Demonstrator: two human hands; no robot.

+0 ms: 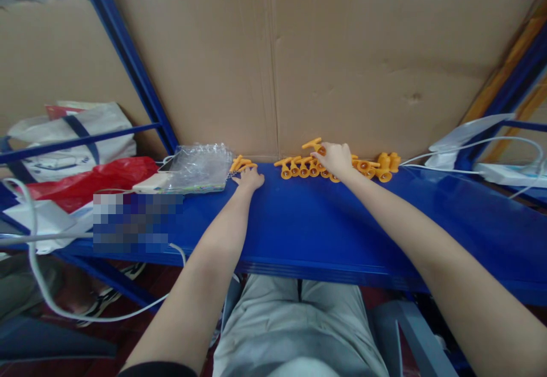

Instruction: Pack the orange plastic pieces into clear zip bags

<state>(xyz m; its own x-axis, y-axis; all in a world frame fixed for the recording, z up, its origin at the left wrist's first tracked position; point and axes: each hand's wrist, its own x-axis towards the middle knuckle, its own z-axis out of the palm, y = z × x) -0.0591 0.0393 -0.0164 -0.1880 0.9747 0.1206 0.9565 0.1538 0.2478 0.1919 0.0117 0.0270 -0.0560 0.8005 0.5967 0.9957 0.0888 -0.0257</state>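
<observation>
My right hand [337, 159] is closed on a yellow-orange plastic T-shaped piece [311, 144], lifted above a row of similar pieces. That row of yellow-orange pieces [303, 170] lies side by side along the back of the blue shelf, their round hollow ends facing me. My hand hides part of the row. Farther right, several more pieces [384, 166] stand or lie close together. My left hand [249, 179] rests on the shelf with its fingers stretched apart, beside a small group of yellow-orange pieces [241, 163]. It touches or nearly touches them; I cannot tell which.
The blue shelf [307, 223] runs across in front of a cardboard wall [325, 52]. Left of my left hand lies a clear plastic bag [199, 166]. Beyond it are a red bag [123, 173] and a white tote bag [77, 132]. White cables [431, 152] lie at the right.
</observation>
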